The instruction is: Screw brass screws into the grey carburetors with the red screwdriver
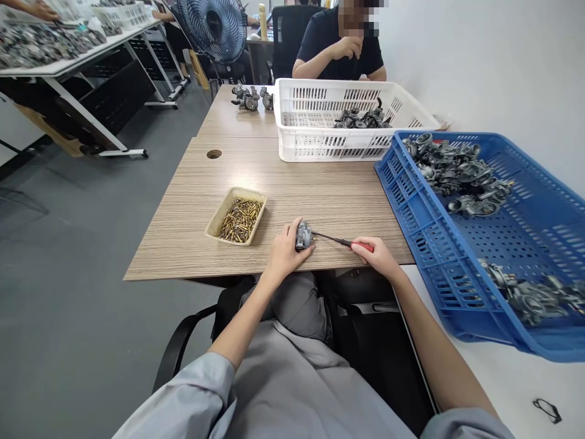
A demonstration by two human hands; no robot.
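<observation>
Filling the tub (222,213) are loose brass pieces (242,219). The left hand (284,250) has thumb and fingers wrapped around a metal part (303,236) near the table (183,244) edge. It looks rigid and light enough for one hand, perhaps slick; its sides seem the surest hold. A screwdriver (336,239) points into it, the right hand (378,258) curled round the red handle. Behind, the white crate (361,131) holds dark castings (361,119); the blue crate (498,238), two grey heaps (457,174).
</observation>
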